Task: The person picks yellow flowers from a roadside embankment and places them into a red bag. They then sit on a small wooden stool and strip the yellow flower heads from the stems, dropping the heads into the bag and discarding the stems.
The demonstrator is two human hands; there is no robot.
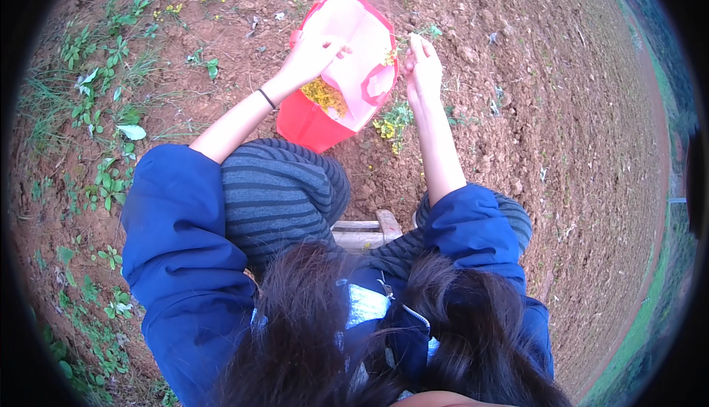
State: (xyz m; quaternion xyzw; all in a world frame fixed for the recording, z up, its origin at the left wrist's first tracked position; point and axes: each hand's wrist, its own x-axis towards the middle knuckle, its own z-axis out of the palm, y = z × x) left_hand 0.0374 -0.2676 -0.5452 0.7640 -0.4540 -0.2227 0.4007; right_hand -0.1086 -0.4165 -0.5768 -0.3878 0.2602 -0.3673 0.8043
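A red bag with a pale inner lining (354, 30) lies open on the soil before my knees. Loose yellow flowers (323, 97) are gathered inside it. My left hand (313, 55) hovers over the bag's mouth with its fingers curled; whether anything small is between them is not clear. At the bag's right edge, my right hand (424, 69) pinches a thin green stem. Yellow blossoms (390, 57) on that sprig hang over the bag's rim, and green leaves (433, 31) stick out on the other side.
A flowering plant (394, 124) is on the ground below my right forearm. Between my legs is a small wooden stool (360, 236). Weeds (111, 180) grow at left, with more yellow flowers (169, 11) at upper left. Tilled brown soil (554, 130) stretches to the right.
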